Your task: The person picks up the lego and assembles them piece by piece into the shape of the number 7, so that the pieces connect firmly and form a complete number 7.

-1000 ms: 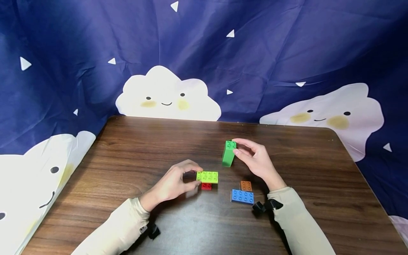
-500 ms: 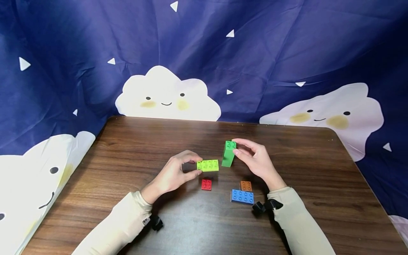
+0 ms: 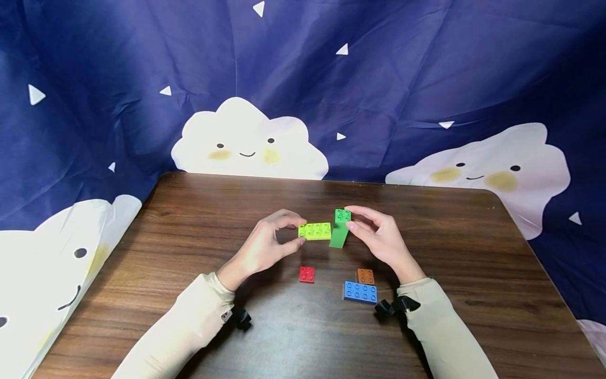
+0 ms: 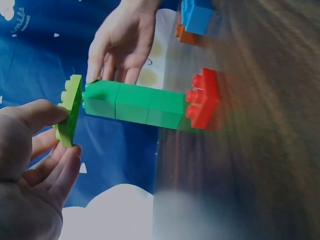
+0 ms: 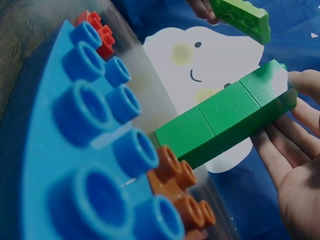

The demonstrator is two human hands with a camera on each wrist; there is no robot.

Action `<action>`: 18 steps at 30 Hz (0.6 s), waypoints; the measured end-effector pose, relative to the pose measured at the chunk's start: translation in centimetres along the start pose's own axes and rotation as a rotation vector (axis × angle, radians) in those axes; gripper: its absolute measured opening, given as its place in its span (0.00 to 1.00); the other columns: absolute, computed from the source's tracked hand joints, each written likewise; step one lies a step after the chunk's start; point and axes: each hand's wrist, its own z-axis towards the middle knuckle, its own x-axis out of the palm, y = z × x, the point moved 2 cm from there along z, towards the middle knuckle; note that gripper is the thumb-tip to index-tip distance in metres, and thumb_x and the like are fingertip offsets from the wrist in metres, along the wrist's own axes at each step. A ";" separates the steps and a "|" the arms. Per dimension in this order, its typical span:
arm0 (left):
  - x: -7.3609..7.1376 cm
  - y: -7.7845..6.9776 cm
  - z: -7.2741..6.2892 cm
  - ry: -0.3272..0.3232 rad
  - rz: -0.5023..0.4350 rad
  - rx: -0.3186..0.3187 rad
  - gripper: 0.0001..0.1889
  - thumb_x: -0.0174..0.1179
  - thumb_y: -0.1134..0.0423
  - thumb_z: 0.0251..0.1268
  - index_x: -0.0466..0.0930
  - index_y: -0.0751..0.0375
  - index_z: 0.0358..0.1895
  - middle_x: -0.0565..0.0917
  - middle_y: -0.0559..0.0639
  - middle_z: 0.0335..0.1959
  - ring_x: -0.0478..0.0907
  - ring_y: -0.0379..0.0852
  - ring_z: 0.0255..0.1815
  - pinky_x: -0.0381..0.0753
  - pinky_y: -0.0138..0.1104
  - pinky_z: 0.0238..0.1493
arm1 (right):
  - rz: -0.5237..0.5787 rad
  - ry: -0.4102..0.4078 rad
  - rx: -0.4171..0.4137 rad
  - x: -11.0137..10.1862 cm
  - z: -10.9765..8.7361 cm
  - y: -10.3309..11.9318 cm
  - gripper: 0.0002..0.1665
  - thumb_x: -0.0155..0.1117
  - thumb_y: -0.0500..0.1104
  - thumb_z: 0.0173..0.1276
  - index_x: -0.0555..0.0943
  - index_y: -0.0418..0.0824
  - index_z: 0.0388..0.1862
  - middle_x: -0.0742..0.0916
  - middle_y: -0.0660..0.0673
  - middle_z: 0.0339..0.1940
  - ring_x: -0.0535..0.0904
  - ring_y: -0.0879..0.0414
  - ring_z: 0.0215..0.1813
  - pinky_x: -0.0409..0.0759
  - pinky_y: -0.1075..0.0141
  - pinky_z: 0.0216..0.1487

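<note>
Holding a lime brick (image 3: 314,231) by its left end, the person's left hand (image 3: 267,242) has it pinched between thumb and fingers, well off the dark wooden worktop (image 3: 213,205). Across from it, the right hand (image 3: 379,237) grips the top of a green tower (image 3: 340,231) from the right side, thumb in front and a finger behind. The tower stands upright, three blocks high by its seams, with bare studs on top.

What matters most here is how these two lie to each other. The lime brick is level, studs up, its long axis running left to right so that its free end points at the tower's top; the tower's own long axis is vertical. From where I stand, the brick is just left of the tower, and the left wrist view puts it slightly higher than the tower's studs. The right wrist view shows a gap between them. The left hand alone carries the brick; the right hand is the nearer one to the tower.

Closer to the person, a small red brick (image 3: 306,274) rests below the lime one. To its right, a blue brick (image 3: 361,292) lies with an orange brick (image 3: 365,276) right behind it.
</note>
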 end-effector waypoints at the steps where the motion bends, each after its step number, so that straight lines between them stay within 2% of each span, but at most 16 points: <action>1: 0.0 -0.1 0.2 -0.003 0.000 0.003 0.18 0.76 0.71 0.62 0.89 0.64 0.55 0.88 0.56 0.53 0.88 0.59 0.54 0.88 0.53 0.60 | 0.004 0.001 -0.001 0.0 0.0 0.0 0.24 0.69 0.30 0.74 0.81 0.26 0.67 0.88 0.63 0.56 0.87 0.70 0.57 0.86 0.76 0.59; 8: 0.4 -0.4 1.5 -0.017 0.026 0.006 0.18 0.76 0.70 0.64 0.89 0.64 0.56 0.89 0.55 0.54 0.87 0.56 0.54 0.88 0.49 0.60 | -0.001 0.002 -0.007 -0.1 0.0 -0.1 0.24 0.70 0.30 0.74 0.81 0.26 0.67 0.88 0.62 0.57 0.87 0.69 0.57 0.86 0.75 0.59; 18: 0.7 -0.6 2.7 -0.036 0.023 0.025 0.17 0.75 0.70 0.64 0.88 0.65 0.56 0.89 0.58 0.54 0.87 0.60 0.54 0.88 0.53 0.60 | -0.006 -0.005 -0.001 -0.1 0.0 -0.1 0.24 0.70 0.30 0.74 0.81 0.27 0.67 0.88 0.61 0.57 0.87 0.71 0.56 0.86 0.76 0.57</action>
